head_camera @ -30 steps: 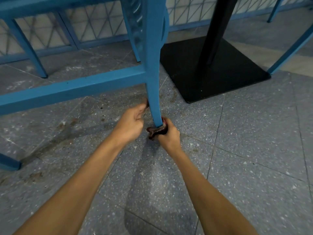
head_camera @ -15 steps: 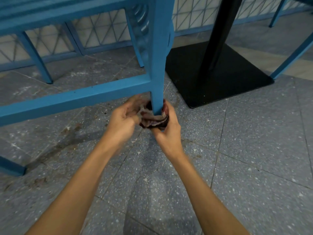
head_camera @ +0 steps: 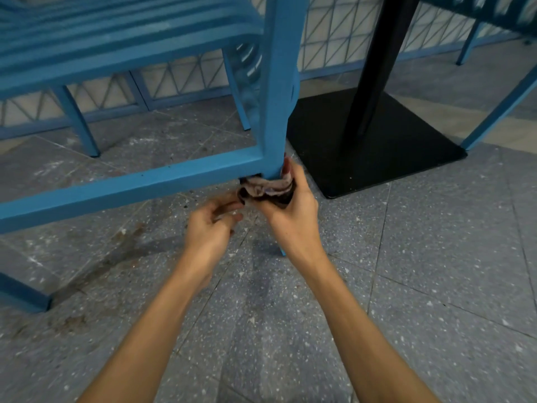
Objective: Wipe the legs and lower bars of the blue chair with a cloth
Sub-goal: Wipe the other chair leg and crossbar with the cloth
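Observation:
The blue chair fills the upper left, its near front leg [head_camera: 278,82] running down the middle of the view. A lower bar [head_camera: 130,184] slopes from that leg down to the left. A crumpled dark cloth [head_camera: 266,189] is wrapped around the leg just under the joint with the bar. My right hand [head_camera: 290,210] grips the cloth against the leg and hides the leg below it. My left hand [head_camera: 210,228] hovers just left of the cloth with its fingers loosely curled and holds nothing.
A black table post [head_camera: 377,53] on a square black base plate [head_camera: 406,146] stands close to the right of the leg. Another blue chair's leg [head_camera: 499,112] slants at the far right. The speckled grey floor [head_camera: 436,257] has dirt stains under the bar.
My right hand has slid the cloth up the leg from near the floor to the joint with the bar. My left hand has let go and dropped back.

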`<state>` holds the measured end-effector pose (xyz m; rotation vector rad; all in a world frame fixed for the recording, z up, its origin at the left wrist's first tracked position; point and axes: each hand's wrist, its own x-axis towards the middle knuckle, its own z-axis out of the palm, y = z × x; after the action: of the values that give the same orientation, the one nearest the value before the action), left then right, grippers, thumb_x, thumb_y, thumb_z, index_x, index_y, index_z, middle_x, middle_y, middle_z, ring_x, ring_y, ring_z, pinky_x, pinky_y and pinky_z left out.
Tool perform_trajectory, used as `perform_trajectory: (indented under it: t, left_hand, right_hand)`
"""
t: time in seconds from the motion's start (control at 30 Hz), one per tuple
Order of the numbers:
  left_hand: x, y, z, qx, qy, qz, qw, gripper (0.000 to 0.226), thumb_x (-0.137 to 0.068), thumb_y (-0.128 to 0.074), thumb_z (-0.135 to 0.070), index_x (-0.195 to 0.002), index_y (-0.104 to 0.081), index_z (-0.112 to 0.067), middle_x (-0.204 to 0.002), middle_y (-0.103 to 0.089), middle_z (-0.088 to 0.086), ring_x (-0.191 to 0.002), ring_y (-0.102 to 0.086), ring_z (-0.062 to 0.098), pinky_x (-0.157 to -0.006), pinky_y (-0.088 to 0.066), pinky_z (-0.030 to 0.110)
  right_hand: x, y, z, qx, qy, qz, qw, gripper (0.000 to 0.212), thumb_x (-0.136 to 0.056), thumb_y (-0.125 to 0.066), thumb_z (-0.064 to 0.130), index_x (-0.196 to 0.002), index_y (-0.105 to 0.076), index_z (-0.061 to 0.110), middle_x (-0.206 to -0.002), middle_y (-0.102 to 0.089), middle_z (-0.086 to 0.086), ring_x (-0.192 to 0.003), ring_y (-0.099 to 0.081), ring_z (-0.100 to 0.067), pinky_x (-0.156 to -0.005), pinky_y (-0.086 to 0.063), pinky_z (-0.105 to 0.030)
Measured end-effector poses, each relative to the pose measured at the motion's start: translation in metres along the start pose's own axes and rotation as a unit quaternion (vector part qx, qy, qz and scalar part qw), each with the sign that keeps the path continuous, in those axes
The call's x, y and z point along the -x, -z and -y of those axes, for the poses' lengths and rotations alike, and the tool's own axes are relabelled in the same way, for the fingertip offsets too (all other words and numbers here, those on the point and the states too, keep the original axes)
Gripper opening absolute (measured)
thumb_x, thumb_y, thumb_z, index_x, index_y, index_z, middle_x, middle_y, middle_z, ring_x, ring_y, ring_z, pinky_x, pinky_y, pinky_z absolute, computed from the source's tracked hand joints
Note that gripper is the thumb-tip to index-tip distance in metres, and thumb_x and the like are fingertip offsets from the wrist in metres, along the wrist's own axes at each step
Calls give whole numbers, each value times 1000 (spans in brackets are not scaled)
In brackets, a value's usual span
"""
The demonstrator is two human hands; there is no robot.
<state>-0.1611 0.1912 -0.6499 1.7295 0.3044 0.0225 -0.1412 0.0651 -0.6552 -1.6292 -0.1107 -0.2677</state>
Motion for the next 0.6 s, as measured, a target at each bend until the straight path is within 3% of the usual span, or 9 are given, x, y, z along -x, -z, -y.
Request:
perform_trajectory:
  t: [0.07, 0.13, 0.23, 0.37, 0.5, 0.6]
  left_hand:
    - [2, -2, -1, 10, 2, -4, 1000, 33, -89, -51, 1, -104, -61, -26, -105, -70, -9, -98, -66, 9, -88, -51, 34]
    - [5, -4, -6, 18, -3, -5, 1000, 31, -89, -52, -1, -105, -61, -26, -103, -71, -9, -99, -66, 9, -91, -52, 37]
    - [8, -7, -15, 31, -17, -3, 999, 31, -88, -57, -5, -104, -61, -31, -103, -70, -11, -101, -64, 7, -94, -50, 37]
    - [9, -3, -28, 34, -14, 7, 999, 33, -86, -58, -7, -112, -60, -28, -111, -67, -14, -107, -61, 7, -98, -48, 41]
    - [21, 11, -42, -35, 3, 60, 998, 42, -89, -53, -1, -124, -51, -24, -124, -58, -10, -114, -55, 12, -97, -47, 35]
    - [29, 30, -55, -153, 11, 153, 976, 43, -91, -52, -4, -129, -51, -23, -124, -56, -7, -113, -54, 10, -89, -45, 25]
  right_hand:
    - [0, -2, 12, -2, 22, -26, 999, 77, -73, -74, -3, -138, -44, 24, -124, -61, 11, -115, -56, 4, -95, -45, -13]
    - [6, -5, 15, 3, 38, -51, 998, 77, -75, -70, -4, -141, -42, 21, -129, -59, 7, -117, -54, 5, -95, -43, -11]
    - [10, -7, 6, 16, 55, -82, 995, 72, -76, -68, -1, -141, -43, 19, -133, -57, 2, -121, -53, 1, -99, -44, -18]
    - [16, -4, -10, 32, 30, -49, 998, 71, -77, -71, 8, -140, -43, 25, -134, -57, 1, -124, -53, -6, -102, -45, -26]
    - [28, 10, -18, 114, -61, 32, 991, 60, -79, -72, 9, -134, -52, 19, -110, -68, 8, -102, -64, 1, -88, -52, -18]
    - [30, 18, 9, 115, -75, 20, 990, 46, -79, -75, 10, -120, -62, 25, -97, -70, 13, -86, -64, 11, -71, -49, -5]
